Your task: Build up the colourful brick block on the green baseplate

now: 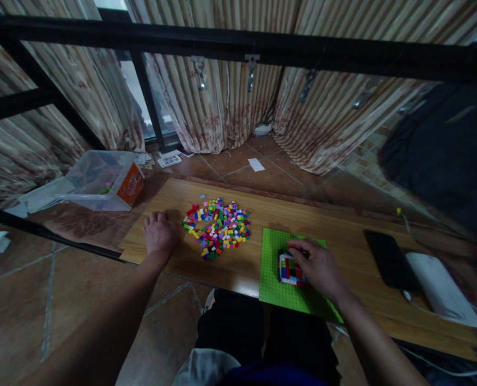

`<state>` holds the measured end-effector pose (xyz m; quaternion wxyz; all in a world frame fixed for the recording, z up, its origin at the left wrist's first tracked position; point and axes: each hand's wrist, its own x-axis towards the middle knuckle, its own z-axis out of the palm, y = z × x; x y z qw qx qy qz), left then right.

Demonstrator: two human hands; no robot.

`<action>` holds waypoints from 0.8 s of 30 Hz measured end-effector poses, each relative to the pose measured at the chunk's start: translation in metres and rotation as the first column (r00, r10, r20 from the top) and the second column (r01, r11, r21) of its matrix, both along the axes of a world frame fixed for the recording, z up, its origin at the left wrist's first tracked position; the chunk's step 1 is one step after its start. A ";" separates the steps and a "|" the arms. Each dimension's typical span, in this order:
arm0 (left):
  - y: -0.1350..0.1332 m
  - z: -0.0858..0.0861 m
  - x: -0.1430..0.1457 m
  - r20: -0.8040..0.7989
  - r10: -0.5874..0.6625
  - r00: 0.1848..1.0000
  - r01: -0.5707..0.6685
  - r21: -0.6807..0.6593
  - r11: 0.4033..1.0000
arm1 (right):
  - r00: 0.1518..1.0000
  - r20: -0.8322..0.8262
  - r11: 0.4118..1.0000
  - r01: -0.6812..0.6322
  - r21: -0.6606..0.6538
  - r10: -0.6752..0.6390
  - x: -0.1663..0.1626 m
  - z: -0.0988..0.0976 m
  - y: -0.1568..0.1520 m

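My right hand (314,262) is over the green studded baseplate (270,284), its thumb and fingers pinched together. A bit of red at the fingertips looks like a small red toy brick (293,247); the fingers hide most of it. Beneath and beside the hand, a low block of joined toy bricks (288,271) in several colours sits on the plate, its right part covered. My left hand (160,233) rests on the wooden table with its fingers loosely bent and slightly apart, and no object shows in it. To its right lies a pile of loose toy bricks (222,225).
A black phone (389,257) and a white device with a cable (443,287) lie on the right of the wooden table (246,276). Beyond its left end stands a clear plastic box (95,182) with an orange label. A black metal rail (238,45) crosses above.
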<state>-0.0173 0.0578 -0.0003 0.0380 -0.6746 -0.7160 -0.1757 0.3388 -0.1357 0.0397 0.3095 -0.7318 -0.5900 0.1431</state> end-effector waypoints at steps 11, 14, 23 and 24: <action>0.000 -0.001 0.000 0.014 -0.010 1.000 0.010 0.002 1.000 | 0.997 -0.055 0.982 -0.067 -0.175 0.058 0.011 0.001 0.011; -0.001 0.000 0.000 0.018 0.001 1.000 -0.001 -0.003 1.000 | 0.982 -0.184 0.954 -0.103 -0.283 0.052 0.018 0.001 0.014; -0.002 0.000 0.001 0.019 -0.008 1.000 0.008 -0.007 1.000 | 0.910 -0.414 0.862 -0.239 -0.446 0.038 0.027 0.012 0.015; -0.002 0.000 0.001 0.015 -0.008 1.000 0.009 -0.006 1.000 | 0.906 -0.421 0.856 -0.253 -0.451 0.046 0.027 0.014 0.015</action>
